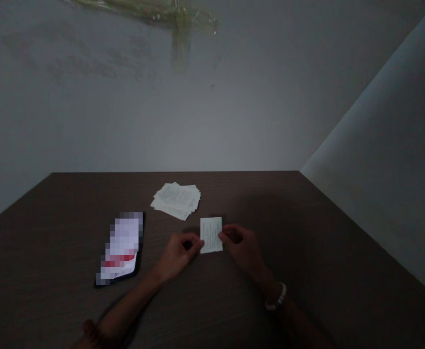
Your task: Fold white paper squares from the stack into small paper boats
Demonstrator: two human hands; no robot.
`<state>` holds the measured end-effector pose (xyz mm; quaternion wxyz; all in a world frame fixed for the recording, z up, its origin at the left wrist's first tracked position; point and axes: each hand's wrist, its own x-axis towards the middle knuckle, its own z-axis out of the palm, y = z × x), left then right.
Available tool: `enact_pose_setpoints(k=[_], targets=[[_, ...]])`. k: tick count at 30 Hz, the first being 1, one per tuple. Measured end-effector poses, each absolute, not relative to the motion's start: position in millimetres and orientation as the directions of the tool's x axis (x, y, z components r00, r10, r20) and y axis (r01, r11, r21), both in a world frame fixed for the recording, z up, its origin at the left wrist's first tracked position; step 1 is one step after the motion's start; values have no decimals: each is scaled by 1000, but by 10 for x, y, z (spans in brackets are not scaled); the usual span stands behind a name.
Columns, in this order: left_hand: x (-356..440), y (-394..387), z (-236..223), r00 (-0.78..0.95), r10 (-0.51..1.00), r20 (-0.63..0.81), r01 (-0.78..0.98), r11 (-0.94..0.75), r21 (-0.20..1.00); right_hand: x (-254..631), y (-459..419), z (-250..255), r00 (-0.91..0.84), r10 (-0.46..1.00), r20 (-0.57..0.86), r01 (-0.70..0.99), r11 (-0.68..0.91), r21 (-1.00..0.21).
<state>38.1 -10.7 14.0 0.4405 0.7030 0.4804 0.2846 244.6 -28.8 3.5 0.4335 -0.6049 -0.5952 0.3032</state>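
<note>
A small white sheet of printed paper (211, 235) is held between my two hands, low over the brown table. My left hand (178, 254) pinches its left edge near the lower corner with thumb and finger. At the opposite edge, my right hand (244, 247) pinches the paper the same way. Lines of small text cover the side facing me, too fine to read. Beyond my left hand lies a loose, fanned pile of similar printed papers (178, 199).
Left of my left arm, a phone (123, 247) lies face up with its screen lit and blurred. The dark wooden table (306, 291) ends at a grey wall (212, 126) with a stained patch high up. Another pale surface slopes down along the right side.
</note>
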Motion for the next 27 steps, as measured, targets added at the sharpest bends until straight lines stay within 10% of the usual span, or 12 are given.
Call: enact_pose_setpoints(k=[4,9,27], targets=[[391,-132,145,448,894,15,507,-268,819,2500,-302,25,-48,872,487,729,364,-580],[413,-153,119,493,867,72,659,-426,620,2497,-296,17,-394,787,475,714,587,-381],[290,-31,-36,555,774,306,574,-622,532,2608,-232,-60,-475,798,371,645,602,-470]])
